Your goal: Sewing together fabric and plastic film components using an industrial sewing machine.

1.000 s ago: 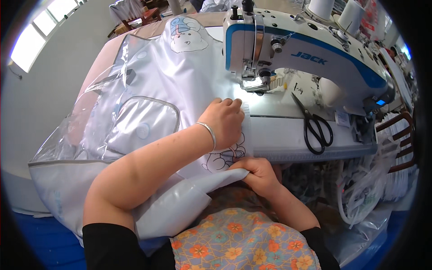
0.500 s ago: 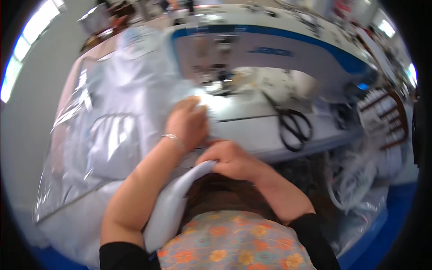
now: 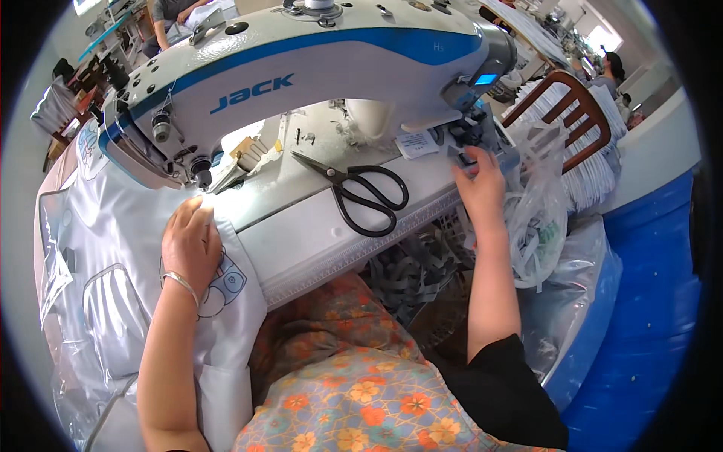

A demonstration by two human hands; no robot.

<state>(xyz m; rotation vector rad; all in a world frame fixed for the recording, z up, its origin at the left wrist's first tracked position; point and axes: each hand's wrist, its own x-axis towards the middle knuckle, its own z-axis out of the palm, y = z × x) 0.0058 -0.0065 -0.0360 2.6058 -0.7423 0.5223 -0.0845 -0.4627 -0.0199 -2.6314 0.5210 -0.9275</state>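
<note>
White garment fabric (image 3: 113, 233) with a printed blue-grey figure covers the table's left side and hangs over its front edge. My left hand (image 3: 190, 245) lies flat on it, fingers stretched toward the needle of the sewing machine (image 3: 301, 83). At the table's right end, my right hand (image 3: 482, 181) has thumb and fingers curled round a small dark grey fabric piece (image 3: 467, 160), beside a heap of similar grey pieces (image 3: 474, 129). Black-handled scissors (image 3: 369, 197) rest on the table between my hands, blades toward the machine.
A white paper label (image 3: 417, 145) lies behind the scissors. Along the front edge runs a ruler strip (image 3: 354, 260). Grey strips (image 3: 414, 275) hang below it. To the right are a clear plastic bag (image 3: 538, 211) and a brown chair back (image 3: 584, 113) against stacked white pieces. Other people work farther off.
My right hand has left the fabric beside my left hand and moved to the table's right end. My left hand stays on the fabric. The view has shifted.
</note>
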